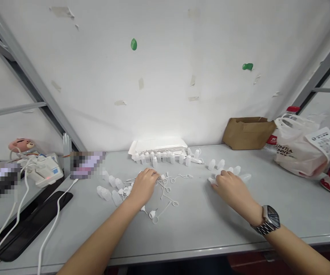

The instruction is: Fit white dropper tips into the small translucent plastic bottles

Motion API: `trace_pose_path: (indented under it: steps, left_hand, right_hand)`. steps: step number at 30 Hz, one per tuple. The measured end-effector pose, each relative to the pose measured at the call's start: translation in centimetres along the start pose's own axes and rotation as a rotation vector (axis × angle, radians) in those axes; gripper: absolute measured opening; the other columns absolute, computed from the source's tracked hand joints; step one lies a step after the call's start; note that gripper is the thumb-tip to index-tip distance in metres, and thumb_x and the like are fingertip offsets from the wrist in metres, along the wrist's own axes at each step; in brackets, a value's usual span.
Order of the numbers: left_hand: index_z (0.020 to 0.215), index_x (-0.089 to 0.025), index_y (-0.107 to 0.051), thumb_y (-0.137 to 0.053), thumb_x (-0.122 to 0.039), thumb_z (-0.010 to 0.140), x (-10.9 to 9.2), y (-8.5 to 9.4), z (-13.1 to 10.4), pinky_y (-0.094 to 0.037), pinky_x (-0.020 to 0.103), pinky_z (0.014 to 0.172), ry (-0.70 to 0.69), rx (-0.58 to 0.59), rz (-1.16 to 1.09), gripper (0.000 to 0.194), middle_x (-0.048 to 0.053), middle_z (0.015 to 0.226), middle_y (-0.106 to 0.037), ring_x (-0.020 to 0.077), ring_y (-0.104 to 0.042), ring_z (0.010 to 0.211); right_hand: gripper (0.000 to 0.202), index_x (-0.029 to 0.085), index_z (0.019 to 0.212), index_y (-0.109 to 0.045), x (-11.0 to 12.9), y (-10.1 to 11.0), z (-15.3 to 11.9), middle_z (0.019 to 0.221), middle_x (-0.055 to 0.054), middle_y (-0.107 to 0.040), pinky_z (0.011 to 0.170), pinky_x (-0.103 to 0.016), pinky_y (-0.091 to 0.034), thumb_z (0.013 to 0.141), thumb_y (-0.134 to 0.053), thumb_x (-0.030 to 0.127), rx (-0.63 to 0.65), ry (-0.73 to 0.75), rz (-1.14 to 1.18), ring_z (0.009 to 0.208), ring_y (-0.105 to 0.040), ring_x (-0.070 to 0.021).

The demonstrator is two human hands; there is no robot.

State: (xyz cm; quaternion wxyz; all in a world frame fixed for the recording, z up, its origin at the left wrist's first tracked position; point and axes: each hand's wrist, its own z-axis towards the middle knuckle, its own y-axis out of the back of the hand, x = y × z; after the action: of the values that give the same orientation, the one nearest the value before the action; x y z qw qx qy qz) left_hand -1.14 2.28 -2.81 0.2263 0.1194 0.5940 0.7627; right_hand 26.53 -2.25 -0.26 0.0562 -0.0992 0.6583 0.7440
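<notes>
My left hand (144,186) is over the middle of the grey table, its fingers bent and pressed together. What they hold, if anything, is hidden; a small white cap (162,177) lies by the fingertips. Around it are white ring-ended straps (167,190) and a needle-tipped cap (152,214). My right hand (233,191), with a watch on the wrist, closes on a small translucent plastic bottle (211,180) at its fingertips. More such bottles (221,164) lie just beyond it. Left of my left hand are several loose bottles (105,194).
A row of capped bottles (165,156) stands before a white box (157,144) at the wall. A cardboard box (247,133) and plastic bag (299,149) sit at back right. A phone (86,164), cables and power strip (49,172) are left.
</notes>
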Motion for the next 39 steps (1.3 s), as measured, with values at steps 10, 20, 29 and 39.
trace_pose_path:
  steps: [10,20,29,39]
  left_hand:
    - [0.09,-0.021,-0.065,-0.043,-0.029,0.085,-0.2,2.3,-0.3,-0.043,0.034,0.078,0.146,-0.052,-0.135,0.023,0.006,0.092,-0.065,0.0221,-0.055,0.093]
    - [0.077,-0.021,-0.066,-0.051,-0.025,0.081,-0.8,0.7,-0.2,-0.044,0.033,0.073,0.111,-0.024,-0.228,0.016,0.004,0.08,-0.061,0.0212,-0.053,0.087]
    - [0.075,-0.021,-0.066,-0.057,-0.031,0.074,-1.0,2.8,0.3,-0.047,0.031,0.075,0.329,-0.157,-0.772,0.014,0.004,0.091,-0.066,0.0191,-0.059,0.087]
    - [0.084,-0.019,-0.062,-0.057,-0.038,0.071,0.1,2.8,0.5,-0.045,0.031,0.074,0.466,-0.12,-0.878,0.024,0.005,0.087,-0.068,0.0194,-0.062,0.081]
  right_hand:
    - [0.013,0.015,0.068,-0.06,2.5,1.6,0.6,0.074,-0.011,-0.062,0.062,-0.036,-0.04,0.076,-0.052,0.023,-0.182,0.093,0.255,0.075,-0.057,-0.0269]
    - [0.022,0.017,0.077,-0.058,6.0,2.0,5.3,0.07,-0.002,-0.063,0.061,-0.027,-0.044,0.075,-0.058,0.039,0.123,0.305,1.255,0.066,-0.058,-0.0143]
    - [0.026,0.014,0.082,-0.063,6.8,0.6,4.2,0.074,-0.002,-0.062,0.063,-0.026,-0.042,0.074,-0.061,0.039,0.25,0.149,1.682,0.067,-0.056,-0.012]
    - [0.024,0.016,0.082,-0.064,7.1,0.3,4.0,0.077,-0.002,-0.061,0.063,-0.027,-0.042,0.073,-0.062,0.039,0.267,0.1,1.696,0.065,-0.055,-0.0119]
